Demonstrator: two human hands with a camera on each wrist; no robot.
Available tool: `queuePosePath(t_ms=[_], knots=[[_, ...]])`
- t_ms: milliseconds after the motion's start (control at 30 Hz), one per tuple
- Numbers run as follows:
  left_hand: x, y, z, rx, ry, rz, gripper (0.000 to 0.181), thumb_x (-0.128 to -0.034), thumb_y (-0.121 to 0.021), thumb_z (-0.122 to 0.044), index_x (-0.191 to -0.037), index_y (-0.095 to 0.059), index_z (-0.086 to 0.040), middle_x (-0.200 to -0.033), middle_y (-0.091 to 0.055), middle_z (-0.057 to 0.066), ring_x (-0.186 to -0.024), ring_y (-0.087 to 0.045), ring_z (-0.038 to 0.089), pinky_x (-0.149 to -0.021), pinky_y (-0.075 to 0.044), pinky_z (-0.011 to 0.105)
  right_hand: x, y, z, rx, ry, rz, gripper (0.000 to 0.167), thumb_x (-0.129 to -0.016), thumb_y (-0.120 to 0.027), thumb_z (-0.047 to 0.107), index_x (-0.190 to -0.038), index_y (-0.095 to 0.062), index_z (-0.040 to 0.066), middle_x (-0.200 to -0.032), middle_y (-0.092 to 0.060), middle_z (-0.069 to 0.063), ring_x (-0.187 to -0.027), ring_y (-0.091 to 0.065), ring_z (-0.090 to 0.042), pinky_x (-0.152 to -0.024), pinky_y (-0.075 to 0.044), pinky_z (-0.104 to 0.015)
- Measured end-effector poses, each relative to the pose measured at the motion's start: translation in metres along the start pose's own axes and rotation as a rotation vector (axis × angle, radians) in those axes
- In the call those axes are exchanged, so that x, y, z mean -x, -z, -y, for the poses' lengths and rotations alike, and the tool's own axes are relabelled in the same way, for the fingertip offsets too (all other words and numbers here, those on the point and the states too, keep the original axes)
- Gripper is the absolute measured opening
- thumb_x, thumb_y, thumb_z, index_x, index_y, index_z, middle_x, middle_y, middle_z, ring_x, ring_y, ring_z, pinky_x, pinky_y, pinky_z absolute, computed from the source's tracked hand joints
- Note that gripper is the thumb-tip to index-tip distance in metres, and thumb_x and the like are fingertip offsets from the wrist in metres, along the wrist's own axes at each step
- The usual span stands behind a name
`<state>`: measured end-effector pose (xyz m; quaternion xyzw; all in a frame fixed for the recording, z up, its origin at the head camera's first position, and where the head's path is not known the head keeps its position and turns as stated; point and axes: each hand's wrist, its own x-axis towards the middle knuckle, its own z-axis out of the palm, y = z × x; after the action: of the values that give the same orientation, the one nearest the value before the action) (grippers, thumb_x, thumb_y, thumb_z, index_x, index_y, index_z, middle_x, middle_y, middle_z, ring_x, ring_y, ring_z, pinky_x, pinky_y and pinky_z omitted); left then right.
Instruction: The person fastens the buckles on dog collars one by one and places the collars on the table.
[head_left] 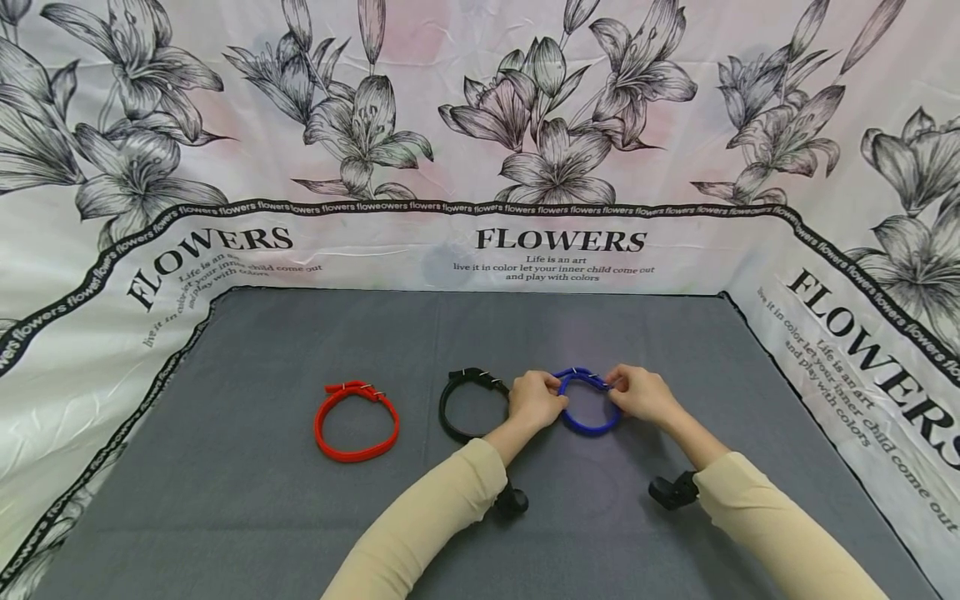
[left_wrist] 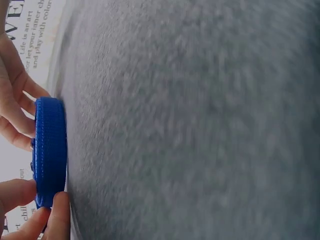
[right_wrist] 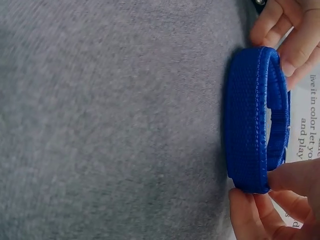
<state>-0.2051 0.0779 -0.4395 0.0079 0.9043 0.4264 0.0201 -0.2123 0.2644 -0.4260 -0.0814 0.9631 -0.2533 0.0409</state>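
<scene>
A blue collar [head_left: 590, 430], buckled into a loop, stands on its edge on the grey cloth. My left hand [head_left: 537, 398] pinches its left side. On the opposite side my right hand [head_left: 639, 392] pinches it between thumb and fingers. In the left wrist view the woven strap of the blue collar [left_wrist: 51, 150] shows between both hands. The right wrist view looks into the loop of the blue collar [right_wrist: 245, 120], with the right thumb inside. A black collar [head_left: 452, 423] lies just left of my left hand, which partly hides it. Farther left is a red collar [head_left: 356, 456].
Grey cloth [head_left: 247, 517] covers the table. A white sheet with printed flowers [head_left: 555, 167] rises behind it and along both sides. Dark wrist devices sit under each forearm, the left one [head_left: 512, 502] and the right one [head_left: 672, 491].
</scene>
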Motion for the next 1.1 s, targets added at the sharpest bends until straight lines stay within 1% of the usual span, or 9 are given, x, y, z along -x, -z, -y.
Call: queuePosePath(t_ms=[133, 300, 400, 500, 567, 633, 833, 933, 1100], knots=[[0.000, -0.004, 0.000, -0.009, 0.000, 0.002, 0.016, -0.0746, -0.075, -0.017, -0.090, -0.073, -0.013, -0.075, -0.069, -0.004, -0.068, -0.062, 0.009, -0.071, -0.049, 0.026, 0.002, 0.000, -0.002, 0.016, -0.009, 0.006, 0.017, -0.082, -0.057, 0.005, -0.097, -0.063, -0.001, -0.073, -0.063, -0.005, -0.050, -0.057, -0.008, -0.050, -0.045, -0.026], [0.000, -0.002, 0.000, -0.025, 0.010, 0.019, 0.016, -0.0763, -0.074, -0.020, -0.090, -0.073, -0.013, -0.076, -0.068, -0.004, -0.070, -0.062, 0.010, -0.069, -0.049, 0.026, 0.002, -0.001, -0.001, 0.060, -0.004, 0.024, 0.017, -0.083, -0.059, 0.007, -0.098, -0.063, 0.000, -0.077, -0.063, -0.008, -0.056, -0.055, -0.012, -0.052, -0.044, -0.028], [0.000, 0.003, 0.000, -0.047, 0.011, 0.044, 0.015, -0.0786, -0.072, -0.024, -0.090, -0.072, -0.013, -0.080, -0.068, -0.004, -0.075, -0.062, 0.013, -0.070, -0.049, 0.028, 0.001, 0.001, 0.001, 0.095, 0.013, 0.022, 0.017, -0.084, -0.059, 0.010, -0.097, -0.064, 0.001, -0.080, -0.065, -0.010, -0.062, -0.057, -0.016, -0.056, -0.045, -0.032], [-0.001, 0.011, 0.000, -0.081, -0.024, 0.059, 0.014, -0.0800, -0.070, -0.027, -0.086, -0.070, -0.015, -0.080, -0.067, -0.005, -0.078, -0.061, 0.015, -0.072, -0.048, 0.030, -0.001, 0.005, 0.003, 0.116, 0.038, 0.008, 0.017, -0.086, -0.058, 0.012, -0.097, -0.064, 0.001, -0.084, -0.067, -0.012, -0.068, -0.060, -0.020, -0.060, -0.047, -0.037], [0.000, 0.018, 0.001, -0.092, -0.058, 0.079, 0.013, -0.0809, -0.069, -0.027, -0.085, -0.069, -0.015, -0.081, -0.066, -0.004, -0.079, -0.061, 0.015, -0.072, -0.047, 0.030, -0.003, 0.008, 0.004, 0.125, 0.055, -0.017, 0.017, -0.087, -0.057, 0.013, -0.096, -0.064, 0.001, -0.084, -0.067, -0.013, -0.070, -0.061, -0.023, -0.062, -0.047, -0.040], [0.000, 0.026, 0.001, -0.122, -0.121, 0.100, 0.014, -0.0818, -0.068, -0.028, -0.085, -0.068, -0.015, -0.081, -0.065, -0.004, -0.077, -0.060, 0.014, -0.072, -0.046, 0.030, -0.004, 0.010, 0.006, 0.132, 0.075, -0.048, 0.016, -0.088, -0.056, 0.014, -0.096, -0.064, 0.002, -0.085, -0.066, -0.013, -0.073, -0.061, -0.025, -0.064, -0.047, -0.043], [-0.001, 0.057, 0.004, -0.279, -0.310, 0.146, 0.021, -0.0855, -0.063, -0.035, -0.096, -0.067, -0.017, -0.092, -0.066, -0.004, -0.081, -0.061, 0.011, -0.069, -0.048, 0.027, -0.011, 0.013, 0.019, 0.162, 0.159, -0.131, 0.016, -0.089, -0.057, 0.017, -0.095, -0.066, 0.005, -0.089, -0.062, -0.011, -0.082, -0.061, -0.027, -0.069, -0.049, -0.044], [-0.004, 0.076, 0.009, -0.354, -0.351, 0.140, 0.026, -0.0870, -0.061, -0.037, -0.102, -0.066, -0.017, -0.100, -0.065, -0.002, -0.087, -0.062, 0.013, -0.069, -0.050, 0.028, -0.014, 0.014, 0.027, 0.183, 0.202, -0.148, 0.016, -0.090, -0.057, 0.018, -0.097, -0.065, 0.007, -0.091, -0.061, -0.010, -0.084, -0.060, -0.027, -0.068, -0.049, -0.042], [-0.008, 0.108, 0.023, -0.470, -0.378, 0.103, 0.031, -0.0870, -0.060, -0.039, -0.107, -0.065, -0.016, -0.105, -0.062, 0.001, -0.081, -0.061, 0.018, -0.062, -0.050, 0.031, -0.019, 0.018, 0.039, 0.224, 0.274, -0.182, 0.018, -0.088, -0.060, 0.021, -0.100, -0.064, 0.008, -0.096, -0.061, -0.010, -0.088, -0.059, -0.027, -0.070, -0.048, -0.043]])
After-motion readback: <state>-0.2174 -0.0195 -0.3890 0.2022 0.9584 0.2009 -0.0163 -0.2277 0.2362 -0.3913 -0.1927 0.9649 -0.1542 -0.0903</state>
